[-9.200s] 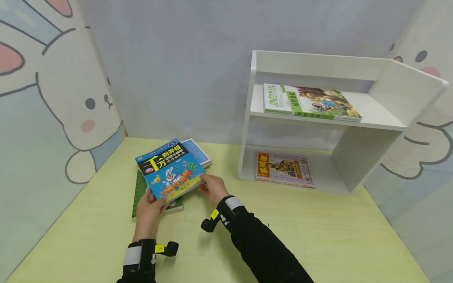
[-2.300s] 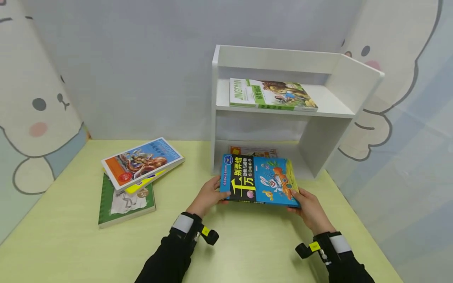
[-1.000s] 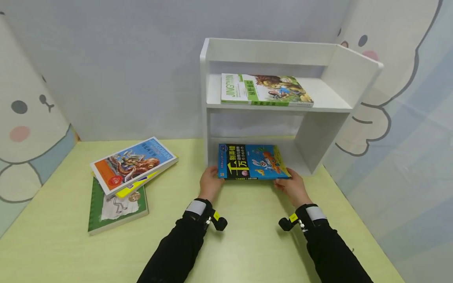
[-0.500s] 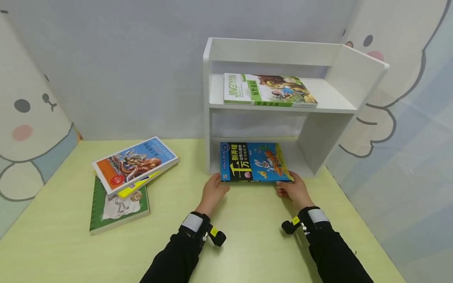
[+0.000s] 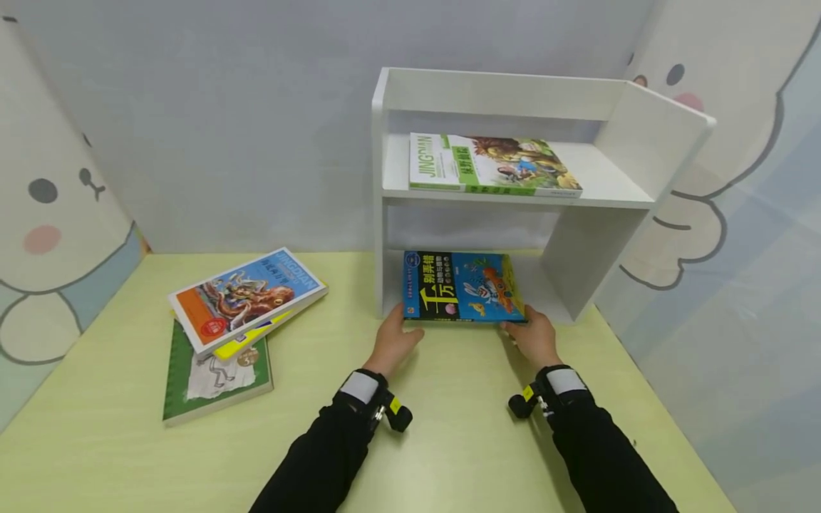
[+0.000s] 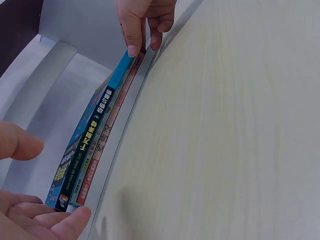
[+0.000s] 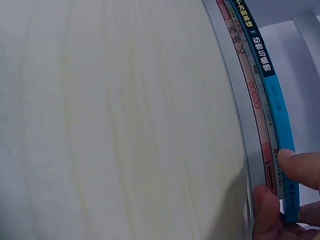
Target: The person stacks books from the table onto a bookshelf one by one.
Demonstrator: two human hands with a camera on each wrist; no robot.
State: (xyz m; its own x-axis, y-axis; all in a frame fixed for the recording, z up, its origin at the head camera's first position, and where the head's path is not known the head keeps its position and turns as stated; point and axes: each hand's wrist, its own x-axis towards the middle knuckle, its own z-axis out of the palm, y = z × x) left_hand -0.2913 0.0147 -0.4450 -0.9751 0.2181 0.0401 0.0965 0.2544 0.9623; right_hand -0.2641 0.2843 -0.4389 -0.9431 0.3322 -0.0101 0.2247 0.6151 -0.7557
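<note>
fingers [image 6: 40, 219] of the left hand [image 5: 393, 347] look pretty relaxed, touching the near left corner of the blue picture book [image 5: 463, 287] from below, with the thumb lifted well off it, so i wouldn't call that a grip. right hand [image 5: 534, 339] has more of a hold: thumb on the spine, other fingers bent around the near right corner, basically pinching it. gap's only as wide as the books there.

blue one lies flat, rabbit cover up, on the lower shelf of the white bookshelf [image 5: 507, 94], spine facing the person. it's on top of two others: a pale-spined book [image 7: 268, 120] right under it, then a pink-spined book [image 7: 252, 95] at the bottom.

upper shelf has a jingdian book with a lion on the cover [image 5: 494, 165], also flat. over to the left on the yellowish table [image 5: 462, 434] there's a messy pile: octopus-cover book [image 5: 246, 299] on top, yellow book [image 5: 242, 343] poking out under it, green book [image 5: 221, 385] at the bottom. both arms are in black sleeves [image 5: 321, 459].
</note>
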